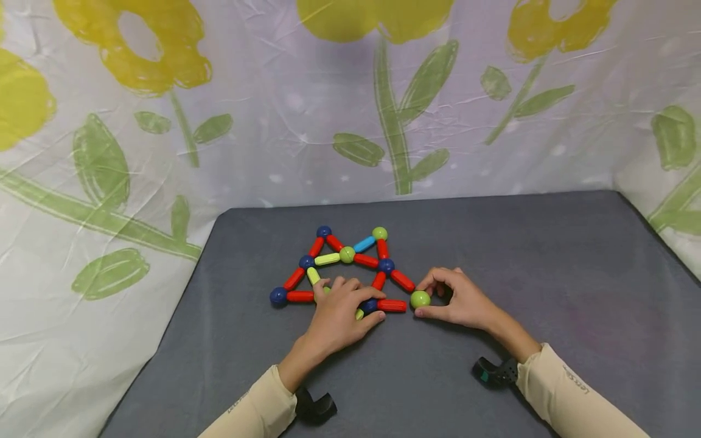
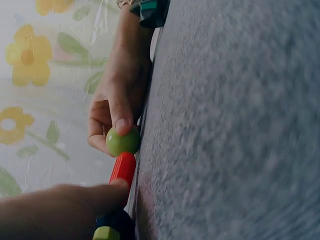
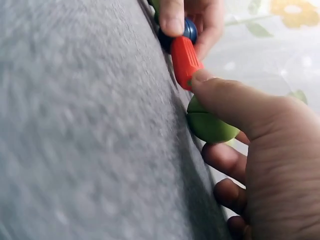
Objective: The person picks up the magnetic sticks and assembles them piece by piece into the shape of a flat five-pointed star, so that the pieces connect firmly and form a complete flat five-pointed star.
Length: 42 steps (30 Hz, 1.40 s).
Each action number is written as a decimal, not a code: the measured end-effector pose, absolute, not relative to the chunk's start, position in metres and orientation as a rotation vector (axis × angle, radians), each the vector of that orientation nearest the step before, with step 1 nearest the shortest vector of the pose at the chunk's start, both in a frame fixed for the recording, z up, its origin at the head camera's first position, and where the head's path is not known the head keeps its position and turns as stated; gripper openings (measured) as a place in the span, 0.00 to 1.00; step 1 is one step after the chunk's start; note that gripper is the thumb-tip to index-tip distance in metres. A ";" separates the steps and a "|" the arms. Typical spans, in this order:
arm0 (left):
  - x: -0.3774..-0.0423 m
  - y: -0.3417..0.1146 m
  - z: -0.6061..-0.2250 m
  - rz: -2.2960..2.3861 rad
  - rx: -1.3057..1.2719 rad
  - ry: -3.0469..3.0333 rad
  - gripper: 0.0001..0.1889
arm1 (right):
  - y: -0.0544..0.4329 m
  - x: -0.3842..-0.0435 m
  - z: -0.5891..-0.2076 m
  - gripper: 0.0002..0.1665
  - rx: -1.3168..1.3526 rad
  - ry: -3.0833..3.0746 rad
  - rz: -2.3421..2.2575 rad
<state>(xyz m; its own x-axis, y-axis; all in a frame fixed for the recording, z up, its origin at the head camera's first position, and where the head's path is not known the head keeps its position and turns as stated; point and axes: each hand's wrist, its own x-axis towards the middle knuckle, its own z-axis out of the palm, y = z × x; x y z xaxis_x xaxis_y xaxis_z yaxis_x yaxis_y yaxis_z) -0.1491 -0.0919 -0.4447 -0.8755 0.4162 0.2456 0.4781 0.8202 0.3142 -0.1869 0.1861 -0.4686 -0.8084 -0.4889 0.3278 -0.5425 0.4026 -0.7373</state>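
A flat frame of magnetic balls and rods lies on the grey table, with blue and green balls and red, yellow-green and light blue rods. My left hand [image 1: 341, 309] covers its near edge, thumb and index finger gripping a blue ball [image 1: 370, 305] from both sides. From that ball a red rod [image 1: 392, 305] points right. At its free end, my right hand [image 1: 462, 299] pinches a green ball [image 1: 420, 299] between thumb and fingers. The right wrist view shows this green ball [image 3: 212, 125] close against the red rod [image 3: 185, 62]. Another red rod [image 1: 403, 280] slants down toward the same ball.
At the frame's far side stand a blue corner ball [image 1: 324, 232] and a green one [image 1: 380, 233]; a blue ball [image 1: 279, 296] marks its left corner. Grey table [image 1: 547, 261] surrounds the frame. A flower-printed cloth [image 1: 263, 121] hangs behind and at the sides.
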 end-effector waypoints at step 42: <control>-0.172 -0.123 -0.452 -0.625 -1.123 -2.811 0.12 | 0.175 -0.184 -0.478 0.24 1.040 -2.482 1.253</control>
